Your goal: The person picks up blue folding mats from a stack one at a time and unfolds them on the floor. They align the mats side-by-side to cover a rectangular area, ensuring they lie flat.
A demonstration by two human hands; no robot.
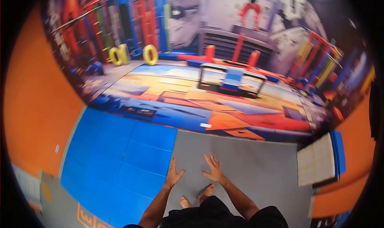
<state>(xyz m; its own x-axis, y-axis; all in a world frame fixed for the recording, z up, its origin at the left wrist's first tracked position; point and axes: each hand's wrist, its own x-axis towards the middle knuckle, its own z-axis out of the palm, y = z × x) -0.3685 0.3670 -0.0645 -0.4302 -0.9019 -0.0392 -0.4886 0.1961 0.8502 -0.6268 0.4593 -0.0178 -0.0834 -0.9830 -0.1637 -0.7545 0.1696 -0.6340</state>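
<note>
Both of my arms reach forward and down over the grey floor (pixel 240 160). My left hand (pixel 173 175) is held out near the right edge of the blue mat (pixel 100 156), thumb apart from the fingers, holding nothing. To its right, my right hand (pixel 214 170) has its fingers spread above the grey floor, also with nothing in it. A gap separates the two hands. Below them, my bare feet (pixel 206 192) stand on the grey floor.
A large printed wall mural (pixel 192 96) of a gym scene runs across the front. Orange walls (pixel 32 100) rise at both sides. At the right stands a pale block with a blue side (pixel 316 160). Orange lettering (pixel 90 218) marks the lower left.
</note>
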